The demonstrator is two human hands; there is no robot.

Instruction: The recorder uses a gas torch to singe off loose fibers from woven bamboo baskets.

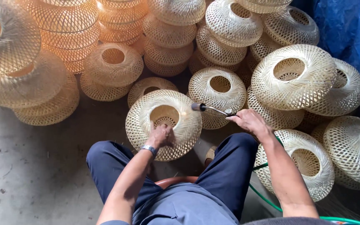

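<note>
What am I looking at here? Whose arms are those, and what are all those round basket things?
This picture comes from a camera worn on a person's head, so you look down at their own arms and knees. The person sits on a low reddish stool in dark blue trousers.

The round things are woven shades made of thin pale strips, each with a hole in the top. Many are stacked in piles on the grey concrete floor.

The left hand, with a wristwatch on that arm, rests on one woven shade between the knees. The right hand holds a thin metal tool, its dark tip pointed at that shade. A green hose runs by the right arm. A blue sheet hangs behind.
</note>
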